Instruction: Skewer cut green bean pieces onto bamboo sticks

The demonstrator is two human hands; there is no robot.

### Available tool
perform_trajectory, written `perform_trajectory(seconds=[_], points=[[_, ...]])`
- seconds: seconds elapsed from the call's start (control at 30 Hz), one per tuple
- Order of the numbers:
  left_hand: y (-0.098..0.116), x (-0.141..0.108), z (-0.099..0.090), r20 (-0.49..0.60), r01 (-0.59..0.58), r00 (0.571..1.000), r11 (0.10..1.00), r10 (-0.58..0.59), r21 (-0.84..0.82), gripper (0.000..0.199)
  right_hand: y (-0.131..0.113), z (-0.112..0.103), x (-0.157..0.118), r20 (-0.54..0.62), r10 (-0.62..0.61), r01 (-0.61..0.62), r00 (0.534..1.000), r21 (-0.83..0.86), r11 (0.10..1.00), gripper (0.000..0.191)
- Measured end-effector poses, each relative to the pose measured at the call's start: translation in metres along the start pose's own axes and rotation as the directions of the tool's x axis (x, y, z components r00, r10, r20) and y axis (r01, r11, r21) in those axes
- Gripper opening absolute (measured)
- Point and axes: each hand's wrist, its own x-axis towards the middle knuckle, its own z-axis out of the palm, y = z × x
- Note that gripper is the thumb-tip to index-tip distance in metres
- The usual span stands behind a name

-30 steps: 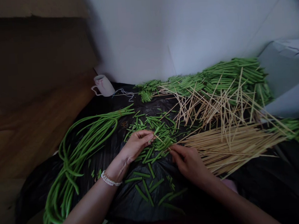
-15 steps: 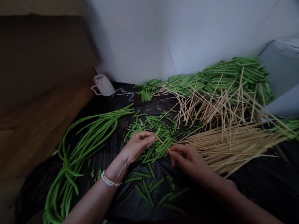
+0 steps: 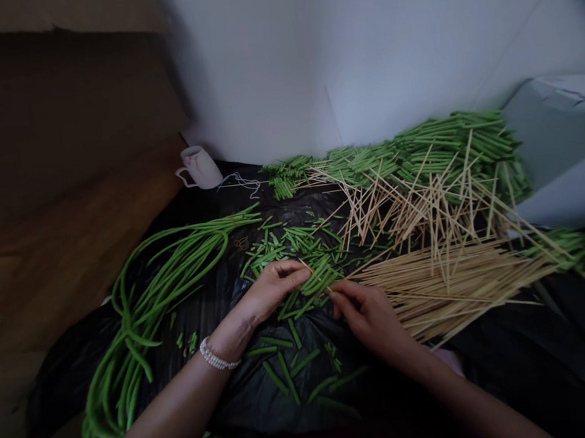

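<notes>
My left hand [image 3: 281,285], with a white beaded bracelet at its wrist, is pinched on the upper end of a thin wooden stick [image 3: 305,265] over a pile of cut green bean pieces [image 3: 319,244]. Just to the right, my right hand [image 3: 361,307] has its fingertips closed at the stick's lower end. The middle of the stick is hard to make out against the beans. Loose sticks [image 3: 457,287] lie in a heap beside my right hand. Cut beans skewered on sticks [image 3: 467,140] are stacked behind them.
Long whole beans [image 3: 128,310] lie curled at the left on black plastic [image 3: 189,319]. A white mug [image 3: 203,168] stands at the back near white string [image 3: 242,180]. A grey-white box [image 3: 557,140] is at the right; a pale wall rises behind.
My left hand has moved slightly right, closer to my right hand. Less of the stick shows between them. The whole view has shifted a little.
</notes>
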Motion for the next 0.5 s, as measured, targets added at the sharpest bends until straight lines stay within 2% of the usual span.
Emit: perform_trajectory(seconds=[0.07,0.13,0.2,0.23,0.33,0.4,0.5], points=[[0.005,0.002,-0.007,-0.068,-0.027,0.997,1.000,0.027,-0.006,0.026,-0.001,-0.002,0.001,-0.030,0.050,-0.048,0.998,0.061,0.997,0.027],[0.011,0.004,-0.019,-0.194,-0.095,0.976,0.995,0.099,0.027,0.028,0.000,-0.003,0.003,-0.064,0.116,-0.105,0.991,0.155,0.982,0.025],[0.016,0.007,-0.032,-0.321,-0.178,0.919,0.968,0.227,0.177,0.029,0.001,-0.005,0.004,-0.073,0.180,-0.157,0.981,0.249,0.956,0.024],[0.018,0.009,-0.039,-0.348,-0.190,0.892,0.937,0.290,0.292,0.030,0.001,-0.005,0.005,-0.071,0.201,-0.174,0.977,0.284,0.943,0.025],[0.018,0.010,-0.052,-0.317,-0.168,0.848,0.784,0.424,0.598,0.028,0.004,-0.005,0.005,-0.052,0.230,-0.202,0.972,0.320,0.926,0.026],[0.016,0.010,-0.056,-0.245,-0.136,0.847,0.639,0.471,0.757,0.024,0.005,-0.004,0.005,-0.037,0.229,-0.205,0.973,0.328,0.922,0.026],[0.013,0.010,-0.058,-0.135,-0.112,0.847,0.420,0.515,0.901,0.017,0.007,-0.003,0.004,-0.028,0.227,-0.205,0.973,0.337,0.919,0.027]])
